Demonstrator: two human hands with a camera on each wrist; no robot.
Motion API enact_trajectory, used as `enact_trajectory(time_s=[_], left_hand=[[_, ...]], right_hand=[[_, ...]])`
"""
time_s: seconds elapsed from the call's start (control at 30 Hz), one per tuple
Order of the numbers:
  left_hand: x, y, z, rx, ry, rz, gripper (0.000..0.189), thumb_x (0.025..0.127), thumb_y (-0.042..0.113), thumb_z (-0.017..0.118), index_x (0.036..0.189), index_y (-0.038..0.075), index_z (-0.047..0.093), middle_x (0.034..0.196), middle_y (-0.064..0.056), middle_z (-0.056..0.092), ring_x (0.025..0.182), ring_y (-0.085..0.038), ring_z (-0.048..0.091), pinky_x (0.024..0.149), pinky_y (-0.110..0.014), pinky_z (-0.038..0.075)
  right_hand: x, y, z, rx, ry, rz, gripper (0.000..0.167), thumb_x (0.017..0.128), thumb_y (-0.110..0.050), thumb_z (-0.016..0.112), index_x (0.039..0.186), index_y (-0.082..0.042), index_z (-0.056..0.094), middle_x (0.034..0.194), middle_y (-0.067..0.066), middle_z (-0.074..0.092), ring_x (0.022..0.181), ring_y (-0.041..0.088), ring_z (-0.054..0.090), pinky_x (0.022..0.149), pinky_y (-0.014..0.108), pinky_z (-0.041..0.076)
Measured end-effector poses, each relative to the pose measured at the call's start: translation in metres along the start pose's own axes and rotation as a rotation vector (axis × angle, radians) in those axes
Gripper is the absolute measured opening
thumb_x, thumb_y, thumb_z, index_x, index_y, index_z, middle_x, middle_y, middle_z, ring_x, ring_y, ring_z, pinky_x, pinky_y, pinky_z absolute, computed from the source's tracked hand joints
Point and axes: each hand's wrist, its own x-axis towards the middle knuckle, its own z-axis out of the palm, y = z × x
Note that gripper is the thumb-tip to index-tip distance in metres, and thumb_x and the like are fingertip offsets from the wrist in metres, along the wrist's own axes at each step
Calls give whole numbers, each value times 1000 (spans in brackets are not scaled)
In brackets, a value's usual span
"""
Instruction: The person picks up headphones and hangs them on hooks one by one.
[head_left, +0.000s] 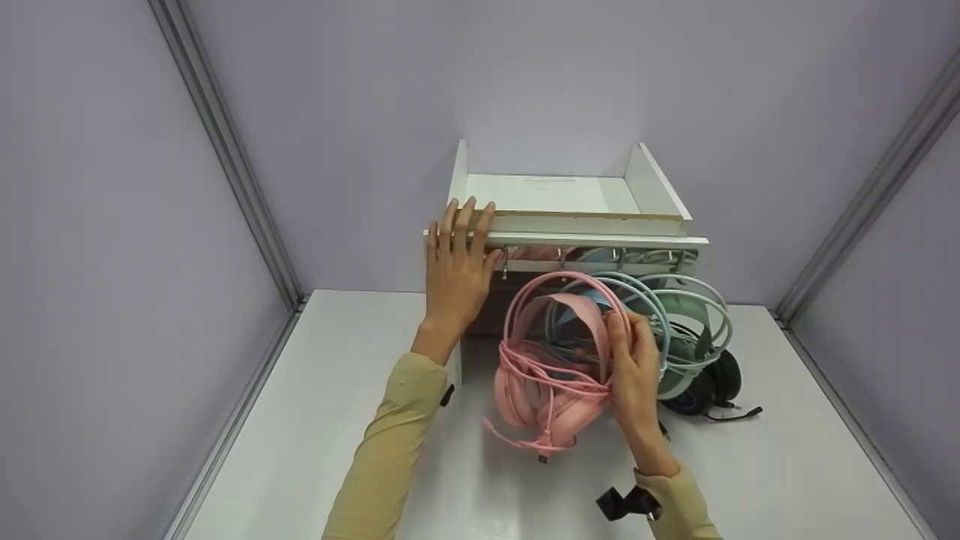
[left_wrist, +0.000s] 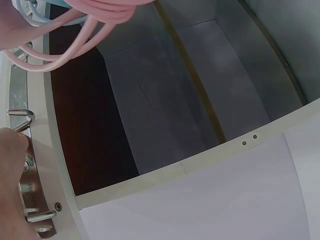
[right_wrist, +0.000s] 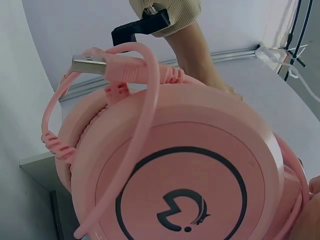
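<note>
Just right of centre in the head view, we see the right hand [head_left: 636,371] with its fingers [head_left: 621,341] curled round the headband side and cable loop of a pink headset [head_left: 570,410], which is held up near mid-frame before a white rack [head_left: 600,226]. The left hand [head_left: 457,279] rests over the rack's front left edge, fingers straight. Next out, we log metal hooks [head_left: 505,264] under that edge, a pale blue headset [head_left: 598,297], a green headset [head_left: 686,304] and, lower right, a black headset [head_left: 726,375]. White bench [head_left: 795,427] below. Right wrist view: pink ear cup [right_wrist: 190,165] fills the frame, USB plug [right_wrist: 90,64] upper left.
</note>
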Motion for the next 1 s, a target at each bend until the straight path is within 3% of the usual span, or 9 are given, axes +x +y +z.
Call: enact_trajectory(time_s=[0.1,0.33,0.5,0.67,0.77,1.0], left_hand=[[0,0,0,8,0,6,59,108,43,38,162,24,23,164,-8,23,154,-30,15,123,-54,16],[0,0,-1,4,-12,-3,59,108,42,40,162,24,23,164,-8,22,154,-30,13,123,-54,15],[0,1,-2,-5,-15,-5,59,108,42,40,162,24,23,164,-7,22,154,-30,13,123,-54,13],[0,0,-1,-8,-6,1,59,108,42,40,161,24,23,164,-8,23,154,-31,14,122,-55,16],[1,-1,-1,-10,3,2,59,108,42,41,161,24,24,164,-8,23,154,-30,14,122,-55,17],[1,1,-1,-12,-18,-7,59,108,42,39,162,24,23,164,-7,23,155,-30,14,124,-53,12]], right_hand=[[0,1,2,-34,15,-3,31,107,-21,52,121,6,59,107,7,60,94,17,58,76,24,50],[-1,0,12,-12,-11,15,30,107,-20,51,123,6,56,109,9,58,96,16,59,83,23,49],[-2,5,14,-34,-42,-22,38,108,-19,50,142,-4,49,130,15,57,117,24,56,96,26,45],[-3,11,14,-99,-104,-66,49,109,-22,46,157,-24,38,153,4,46,138,23,47,112,39,39],[-5,11,18,-94,-128,-94,48,110,-20,45,157,-22,39,159,-4,39,146,17,38,119,37,32],[-10,13,28,-21,-106,-108,48,109,-14,44,157,-13,38,159,0,40,148,16,35,116,21,31]])
